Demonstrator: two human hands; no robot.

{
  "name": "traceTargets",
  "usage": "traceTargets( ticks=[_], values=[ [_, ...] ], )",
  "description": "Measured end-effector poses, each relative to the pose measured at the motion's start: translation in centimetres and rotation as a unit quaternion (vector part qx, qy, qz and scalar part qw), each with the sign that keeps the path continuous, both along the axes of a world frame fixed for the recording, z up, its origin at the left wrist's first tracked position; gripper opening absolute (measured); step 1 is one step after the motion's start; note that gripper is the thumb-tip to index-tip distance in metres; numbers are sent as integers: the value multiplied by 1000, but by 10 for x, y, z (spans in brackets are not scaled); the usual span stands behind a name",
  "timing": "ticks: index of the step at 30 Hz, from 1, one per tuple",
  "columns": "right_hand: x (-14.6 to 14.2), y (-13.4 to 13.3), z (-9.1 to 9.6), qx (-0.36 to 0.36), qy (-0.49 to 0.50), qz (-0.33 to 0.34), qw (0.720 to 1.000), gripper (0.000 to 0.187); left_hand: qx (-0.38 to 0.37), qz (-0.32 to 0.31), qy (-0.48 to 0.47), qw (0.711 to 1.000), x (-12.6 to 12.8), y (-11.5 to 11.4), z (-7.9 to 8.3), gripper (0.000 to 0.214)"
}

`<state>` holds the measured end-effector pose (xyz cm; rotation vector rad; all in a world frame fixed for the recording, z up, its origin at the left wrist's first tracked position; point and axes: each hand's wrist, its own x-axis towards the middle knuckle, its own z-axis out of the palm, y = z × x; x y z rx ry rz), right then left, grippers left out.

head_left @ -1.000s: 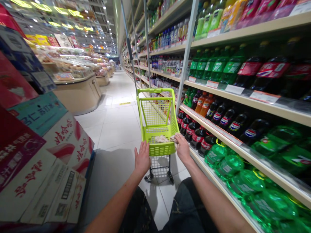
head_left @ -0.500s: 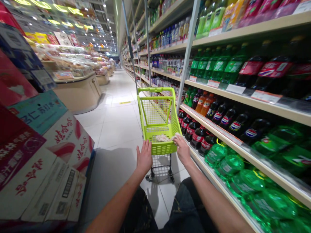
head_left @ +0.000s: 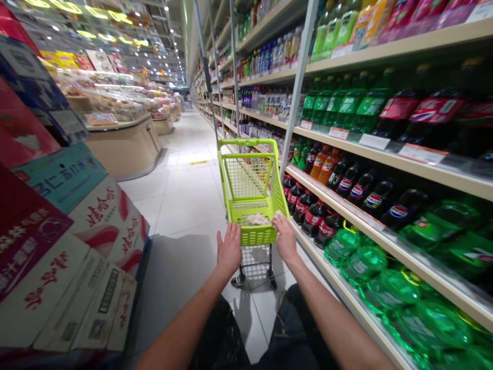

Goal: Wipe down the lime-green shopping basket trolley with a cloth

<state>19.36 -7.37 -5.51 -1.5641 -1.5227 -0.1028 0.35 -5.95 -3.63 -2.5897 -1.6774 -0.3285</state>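
A lime-green shopping cart [head_left: 250,198] with a mesh basket stands in front of me. At its near left corner is my left hand [head_left: 230,248], fingers stretched out and lying against the basket rim. My right hand [head_left: 286,239] is closed around a crumpled whitish cloth [head_left: 278,216] and presses it to the near right corner of the rim. Another crumpled whitish cloth or wad [head_left: 258,219] lies inside the basket, close to the near edge; its exact kind is unclear.
Shelves of bottled drinks [head_left: 389,139] run along my right, with large green bottles [head_left: 389,285] at the bottom. Stacked drink cartons [head_left: 77,277] rise on my left. Beyond them stands a rounded display counter [head_left: 125,149]. A tiled aisle [head_left: 181,198] stretches ahead.
My right hand has slid a little to the left along the near right corner of the cart, with the cloth still in it. My left hand and the cart have stayed put.
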Motion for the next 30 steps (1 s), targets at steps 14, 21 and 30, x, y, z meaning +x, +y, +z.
traceTargets(
  ticks=[14, 21, 30],
  values=[
    [2, 3, 2, -9, 3, -8, 1000, 46, 11, -8, -4, 1000, 1, 0, -3, 66],
    [-38, 11, 2, -15, -22, 86, 996, 48, 16, -15, 7, 1000, -4, 1, -2, 62],
    [-10, 6, 4, -34, 27, -10, 999, 47, 7, -6, -14, 1000, 1, -1, -4, 66]
  ],
)
